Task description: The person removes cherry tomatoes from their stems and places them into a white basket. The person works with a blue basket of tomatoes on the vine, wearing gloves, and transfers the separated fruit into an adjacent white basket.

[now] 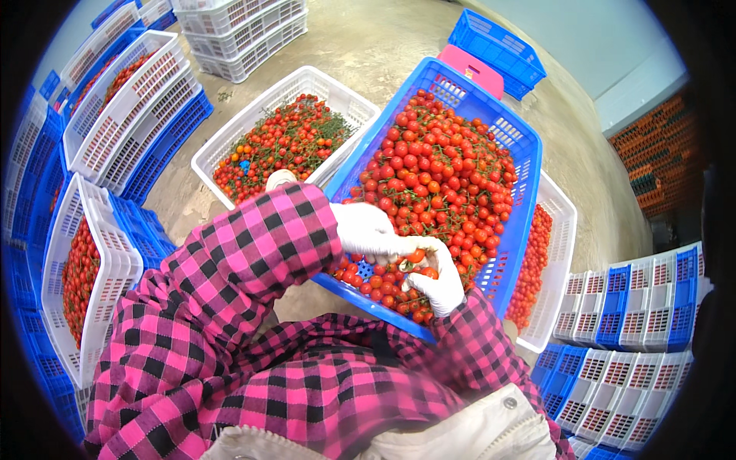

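A large blue plastic crate [532, 172] rests tilted before me, heaped with red cherry tomatoes [437, 167], many with green stems. Both my hands wear white gloves and meet over its near end. My right hand [441, 283] curls around a couple of cherry tomatoes [422, 265], one with a green calyx. My left hand [368, 233] comes in from the left, its fingertips against the upper of these tomatoes. Its lower fingers are partly hidden, so its grip is unclear. Below the hands, the blue crate floor shows through a gap among loose tomatoes.
Left of the blue crate, a white crate [224, 144] holds tomatoes mixed with green stems. Another white crate [560, 230] of tomatoes sits partly beneath its right side. Stacked crates flank me left [132, 132] and right [627, 299]. A pink stool [474, 72] stands behind.
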Tool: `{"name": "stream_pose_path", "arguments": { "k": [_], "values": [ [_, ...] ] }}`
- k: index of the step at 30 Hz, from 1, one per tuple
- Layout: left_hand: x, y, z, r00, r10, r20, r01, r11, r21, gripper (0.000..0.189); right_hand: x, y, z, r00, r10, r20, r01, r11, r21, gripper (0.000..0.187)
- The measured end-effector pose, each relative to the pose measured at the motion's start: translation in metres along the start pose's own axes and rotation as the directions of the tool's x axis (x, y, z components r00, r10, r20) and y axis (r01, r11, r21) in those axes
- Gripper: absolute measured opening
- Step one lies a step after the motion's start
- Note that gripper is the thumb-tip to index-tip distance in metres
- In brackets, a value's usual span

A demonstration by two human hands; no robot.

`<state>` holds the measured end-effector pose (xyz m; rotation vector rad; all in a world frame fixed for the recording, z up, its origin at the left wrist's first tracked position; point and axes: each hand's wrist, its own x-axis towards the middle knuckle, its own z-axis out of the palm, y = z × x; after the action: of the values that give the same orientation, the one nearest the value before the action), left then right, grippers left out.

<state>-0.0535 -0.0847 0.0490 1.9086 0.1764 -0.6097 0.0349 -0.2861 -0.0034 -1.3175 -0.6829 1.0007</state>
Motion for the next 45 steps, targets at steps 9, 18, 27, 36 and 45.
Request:
{"name": "stream_pose_path", "arguments": {
  "k": [9, 18, 27, 36, 45],
  "values": [
    [0.013, -0.003, 0.021, 0.986, 0.165, 0.029, -0.163, 0.984, -0.070, 0.031, -0.004, -0.005, 0.002, 0.924, -0.341, -0.170, 0.213, 0.832, -0.512, 0.040],
    [0.011, -0.010, 0.015, 0.956, 0.280, 0.088, -0.243, 0.922, -0.301, 0.033, 0.001, -0.002, 0.012, 0.969, 0.133, 0.207, -0.227, 0.807, 0.545, 0.028],
    [-0.007, -0.001, -0.014, 0.957, 0.119, -0.266, -0.091, 0.989, 0.118, 0.019, -0.001, 0.020, 0.002, 0.943, 0.242, 0.230, -0.300, 0.309, 0.903, 0.038],
    [-0.027, -0.044, -0.071, 0.354, 0.288, -0.890, 0.212, 0.902, 0.376, 0.082, -0.004, 0.022, -0.007, 0.891, -0.029, 0.453, -0.440, 0.193, 0.877, 0.045],
    [-0.004, -0.040, -0.063, 0.379, 0.405, -0.832, 0.095, 0.877, 0.471, 0.077, -0.020, -0.001, -0.035, 0.843, -0.082, 0.531, -0.490, 0.285, 0.824, 0.037]
  ]
}}
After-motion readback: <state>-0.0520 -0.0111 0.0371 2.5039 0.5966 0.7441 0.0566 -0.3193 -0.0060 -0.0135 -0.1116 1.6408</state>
